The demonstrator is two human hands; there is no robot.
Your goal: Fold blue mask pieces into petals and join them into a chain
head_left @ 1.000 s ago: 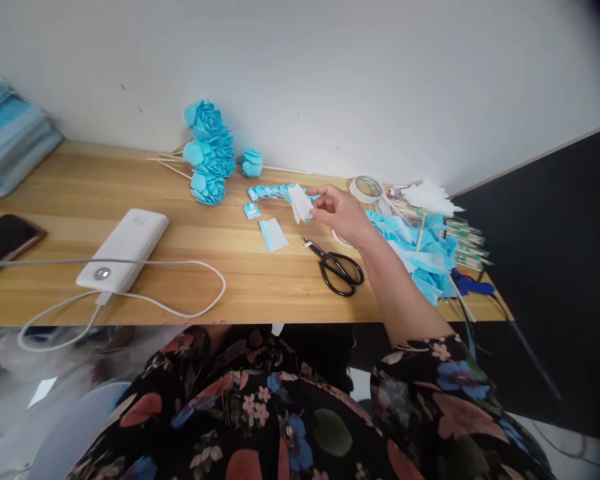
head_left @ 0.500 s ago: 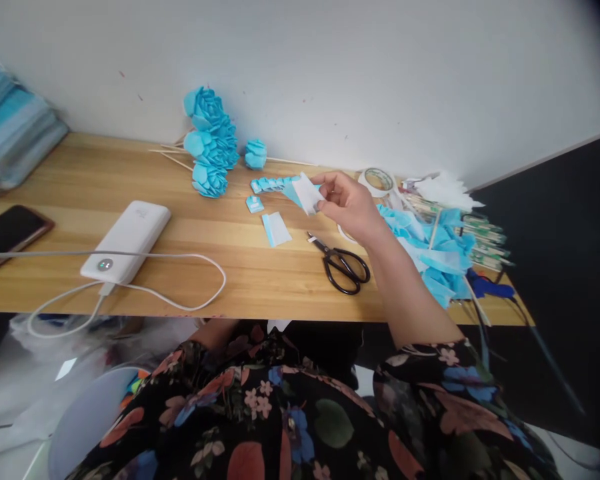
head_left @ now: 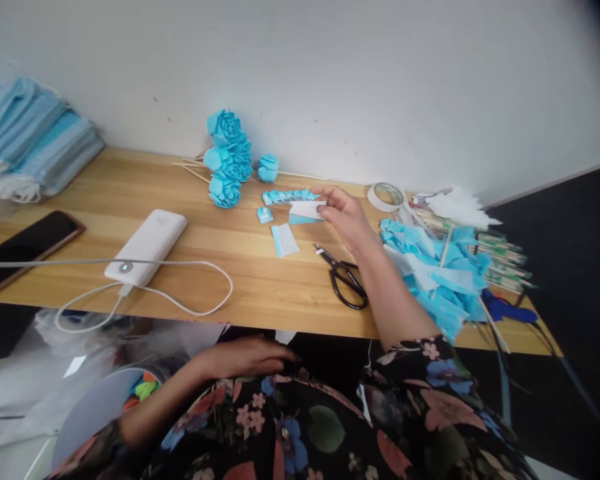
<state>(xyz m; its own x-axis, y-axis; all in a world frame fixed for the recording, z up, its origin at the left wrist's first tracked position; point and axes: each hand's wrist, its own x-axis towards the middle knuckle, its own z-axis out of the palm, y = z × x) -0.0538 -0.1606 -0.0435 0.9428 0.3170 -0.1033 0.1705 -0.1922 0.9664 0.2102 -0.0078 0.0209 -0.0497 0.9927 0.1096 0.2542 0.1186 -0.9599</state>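
Observation:
My right hand (head_left: 349, 219) pinches a folded piece of white and blue mask fabric (head_left: 306, 210) between thumb and fingers, over the table. Behind it lies a row of small folded blue pieces (head_left: 285, 197). To the left are a single small blue folded piece (head_left: 265, 215) and a flat white piece with a blue edge (head_left: 286, 241). Black-handled scissors (head_left: 347, 287) lie just below my right wrist, partly covered by the forearm. Down by my lap, off the table, my left hand (head_left: 247, 357) lies flat with nothing visible in it; its fingertips are in shadow.
Blue fabric roses (head_left: 227, 160) and one blue bud (head_left: 269, 168) on sticks lie by the wall. At right are tape (head_left: 385, 197), blue scraps (head_left: 435, 267) and a blue-handled tool (head_left: 510, 310). At left are masks (head_left: 40, 140), a phone (head_left: 30, 250) and a cabled power bank (head_left: 147, 247).
My right hand has lowered slightly and turned the fabric piece so it lies more level. My left hand has come out from under the table edge into view. The camera view has shifted left.

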